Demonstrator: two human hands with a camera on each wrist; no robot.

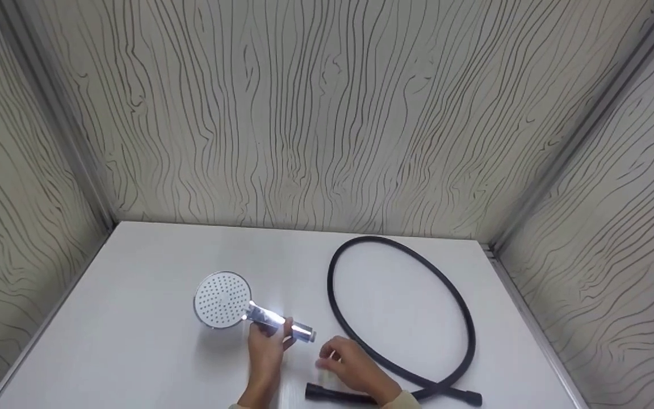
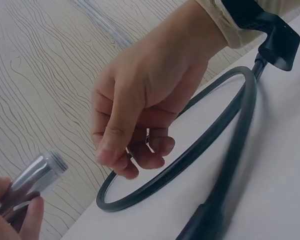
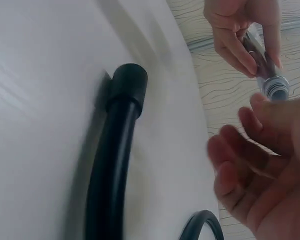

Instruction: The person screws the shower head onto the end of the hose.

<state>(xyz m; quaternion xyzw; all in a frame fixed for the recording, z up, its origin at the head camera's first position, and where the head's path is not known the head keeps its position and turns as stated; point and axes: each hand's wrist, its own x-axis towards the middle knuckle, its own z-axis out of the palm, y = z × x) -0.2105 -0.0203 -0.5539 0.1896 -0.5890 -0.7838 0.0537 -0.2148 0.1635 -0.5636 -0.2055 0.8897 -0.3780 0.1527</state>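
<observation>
My left hand (image 1: 265, 349) grips the chrome handle of a handheld shower head (image 1: 223, 300), its round white face with small nozzles pointing up. The handle's bare threaded end (image 2: 57, 162) juts out past the fingers toward my right hand (image 1: 352, 366). Loosely curled fingers with nothing visible between them mark the right hand, just beside that threaded end and above the hose. A black shower hose (image 1: 469, 318) lies on the table in one wide loop. One of its end fittings (image 3: 129, 85) is near the right hand, pointing left in the head view.
The hose's other fitting (image 1: 473, 398) lies at the lower right, past where the hose crosses itself. The white table (image 1: 151, 272) is enclosed by wood-grain patterned panels (image 1: 281, 113) at the back and both sides, with grey metal strips (image 1: 60, 119) at the corners.
</observation>
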